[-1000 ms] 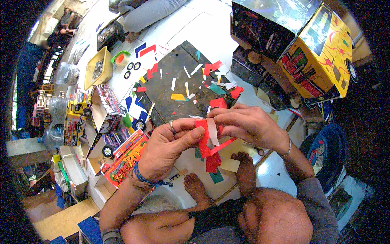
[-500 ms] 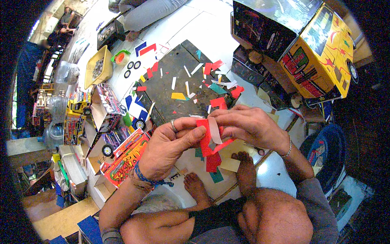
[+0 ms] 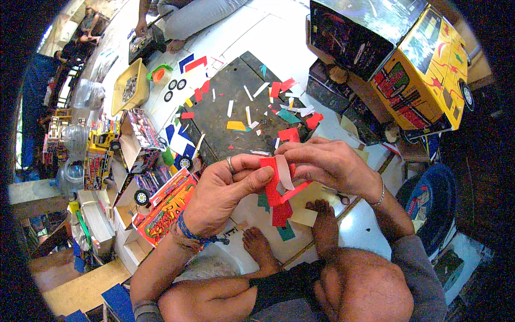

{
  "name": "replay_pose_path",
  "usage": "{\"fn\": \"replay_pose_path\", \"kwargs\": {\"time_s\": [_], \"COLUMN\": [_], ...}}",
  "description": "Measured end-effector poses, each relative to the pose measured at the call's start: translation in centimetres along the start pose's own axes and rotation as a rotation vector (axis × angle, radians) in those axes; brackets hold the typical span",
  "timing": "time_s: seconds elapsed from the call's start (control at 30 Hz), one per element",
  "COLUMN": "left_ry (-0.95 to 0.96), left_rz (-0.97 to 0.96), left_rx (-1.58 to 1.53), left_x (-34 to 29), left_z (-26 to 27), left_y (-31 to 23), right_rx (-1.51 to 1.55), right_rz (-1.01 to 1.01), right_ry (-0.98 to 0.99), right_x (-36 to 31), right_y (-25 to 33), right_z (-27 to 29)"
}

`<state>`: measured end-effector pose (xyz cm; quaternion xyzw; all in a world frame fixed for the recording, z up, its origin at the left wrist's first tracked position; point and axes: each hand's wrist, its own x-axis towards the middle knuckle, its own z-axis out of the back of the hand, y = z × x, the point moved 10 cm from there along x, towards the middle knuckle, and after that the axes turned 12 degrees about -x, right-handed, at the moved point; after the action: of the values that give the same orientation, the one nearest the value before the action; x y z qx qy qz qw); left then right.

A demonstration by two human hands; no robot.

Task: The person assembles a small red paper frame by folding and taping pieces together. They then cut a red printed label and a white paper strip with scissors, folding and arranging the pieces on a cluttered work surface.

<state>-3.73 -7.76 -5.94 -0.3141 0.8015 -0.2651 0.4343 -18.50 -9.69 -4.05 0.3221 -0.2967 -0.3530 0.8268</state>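
Above the floor in front of me, my left hand (image 3: 230,185) grips the left edge of a red cut sheet (image 3: 272,190) between thumb and bent fingers. My right hand (image 3: 335,166) has its fingers closed at the sheet's upper right, where a pale strip (image 3: 284,174) curls away from the red surface. My right fingertips partly cover the top of that strip, so their exact hold on it is hidden. Below the hands, a red piece (image 3: 281,213), a green piece (image 3: 286,233) and a cream piece (image 3: 304,217) are near my feet.
A dark board (image 3: 214,112) ahead bears scattered coloured scraps. Toy trucks (image 3: 166,206) and small wheels (image 3: 173,86) are at left, beside a yellow tray (image 3: 130,88). A large yellow toy truck (image 3: 424,80) stands at right, above a blue basin (image 3: 437,198). Another person's leg (image 3: 201,19) is at the top.
My hands and the red sheet stay almost in place. At the top left, the other person's arm has come into view, reaching down to the black box.
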Motion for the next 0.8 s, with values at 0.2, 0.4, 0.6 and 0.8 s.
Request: {"fn": "replay_pose_path", "kwargs": {"time_s": [0.2, 0.4, 0.6, 0.8], "left_ry": [-0.007, -0.005, -0.022, -0.019], "left_rz": [0.002, -0.011, -0.002, 0.007], "left_rx": [0.001, 0.003, 0.001, 0.003], "left_x": [-0.1, -0.1, -0.1, 0.1], "left_z": [-0.1, -0.1, -0.1, -0.2], "left_y": [0.0, 0.0, 0.0, 0.0], "right_rx": [0.014, 0.007, -0.008, -0.01], "right_rz": [-0.021, -0.019, -0.067, -0.094], "right_ry": [0.007, 0.003, 0.022, 0.015], "right_x": [-0.1, -0.1, -0.1, -0.2], "right_y": [-0.2, -0.5, -1.0, -1.4], "right_z": [-0.2, -0.3, -0.6, -0.7]}}
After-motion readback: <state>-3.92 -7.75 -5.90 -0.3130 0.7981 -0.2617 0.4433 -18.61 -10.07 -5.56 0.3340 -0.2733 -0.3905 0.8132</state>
